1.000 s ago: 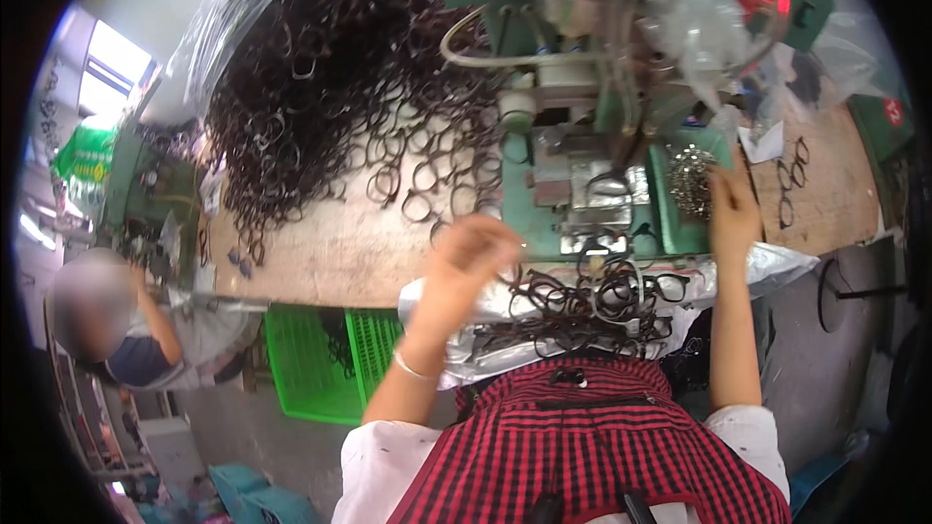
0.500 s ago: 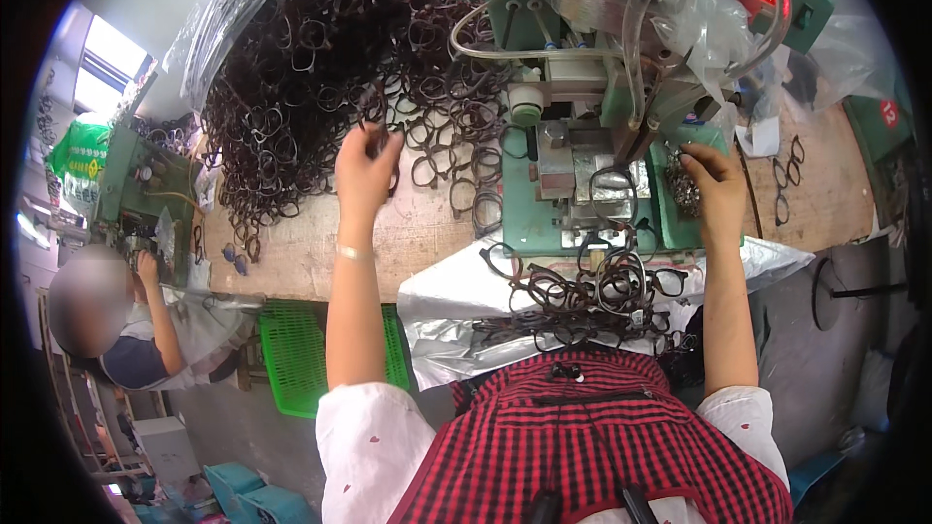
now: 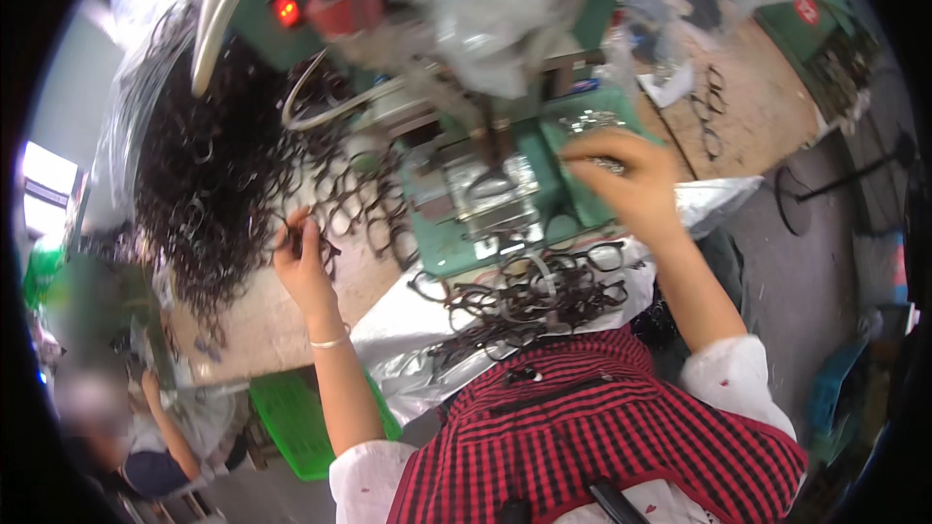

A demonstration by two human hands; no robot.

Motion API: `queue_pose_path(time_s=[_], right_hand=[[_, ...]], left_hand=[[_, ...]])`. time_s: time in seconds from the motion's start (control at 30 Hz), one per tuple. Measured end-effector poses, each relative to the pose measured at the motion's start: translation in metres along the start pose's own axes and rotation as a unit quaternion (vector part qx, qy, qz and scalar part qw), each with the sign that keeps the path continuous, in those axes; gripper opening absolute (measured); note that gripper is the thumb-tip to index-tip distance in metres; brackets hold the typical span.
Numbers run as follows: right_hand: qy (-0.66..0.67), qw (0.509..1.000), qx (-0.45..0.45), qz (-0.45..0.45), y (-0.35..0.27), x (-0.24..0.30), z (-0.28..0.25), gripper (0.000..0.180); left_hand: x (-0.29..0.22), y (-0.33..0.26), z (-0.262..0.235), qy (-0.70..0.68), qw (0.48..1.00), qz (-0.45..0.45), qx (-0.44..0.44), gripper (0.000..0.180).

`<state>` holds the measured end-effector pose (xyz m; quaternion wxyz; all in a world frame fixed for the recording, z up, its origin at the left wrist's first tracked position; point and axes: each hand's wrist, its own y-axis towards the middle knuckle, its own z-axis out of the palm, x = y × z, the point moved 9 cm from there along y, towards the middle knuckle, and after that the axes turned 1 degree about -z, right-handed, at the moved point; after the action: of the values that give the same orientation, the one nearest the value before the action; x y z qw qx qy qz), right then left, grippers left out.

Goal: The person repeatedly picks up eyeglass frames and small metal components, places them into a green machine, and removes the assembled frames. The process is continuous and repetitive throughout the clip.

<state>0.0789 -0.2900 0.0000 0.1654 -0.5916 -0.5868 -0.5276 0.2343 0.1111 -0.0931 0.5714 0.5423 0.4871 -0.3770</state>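
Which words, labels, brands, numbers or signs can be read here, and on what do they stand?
I copy out no text.
Red sticker on the green panel at right: pale mark, blurred.
Red light on the green machine: too blurred.
I find no other text.

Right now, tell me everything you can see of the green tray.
The tray is green and shallow-looking, with straight sides; blur hides whether it is plastic or painted metal. It stands slightly turned in view, just right of the machine base. Small, shiny, silvery pieces lie heaped in it, mostly toward its far end, too small to make out singly. The right hand reaches over it, hiding much of its right side; whether it touches the tray cannot be told.
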Motion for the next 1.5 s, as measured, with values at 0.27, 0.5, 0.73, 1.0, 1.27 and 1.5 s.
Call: queue_pose_path(time_s=[0.27, 0.5, 0.73, 1.0, 1.27, 1.5], right_hand=[[0.175, 0.978, -0.108, 0.035, 0.006, -0.011, 0.056, 0.040], [0.299, 0.948, -0.081, 0.077, 0.010, 0.003, 0.062, 0.050], [0.223, 0.972, -0.045, 0.053, -0.002, 0.032, 0.053, 0.055], [-0.364, 0.924, -0.118, 0.011, -0.013, -0.092, -0.018, 0.023], [-0.350, 0.922, -0.015, -0.166, 0.011, -0.084, 0.029, 0.021], [-0.110, 0.980, -0.145, 0.084, 0.004, -0.122, -0.021, 0.015]], left_hand=[[-0.017, -0.056, 0.068, -0.286, 0.947, -0.114, 0.086, 0.017], [-0.163, -0.098, 0.147, -0.196, 0.912, 0.045, 0.357, 0.018], [-0.105, -0.201, 0.180, -0.266, 0.709, -0.400, 0.516, 0.025], [-0.087, -0.161, 0.211, -0.243, 0.768, -0.395, 0.442, 0.028], [-0.088, -0.157, 0.208, -0.235, 0.773, -0.377, 0.454, 0.028], [-0.099, -0.142, 0.114, 0.009, 0.947, -0.021, 0.319, 0.019]])
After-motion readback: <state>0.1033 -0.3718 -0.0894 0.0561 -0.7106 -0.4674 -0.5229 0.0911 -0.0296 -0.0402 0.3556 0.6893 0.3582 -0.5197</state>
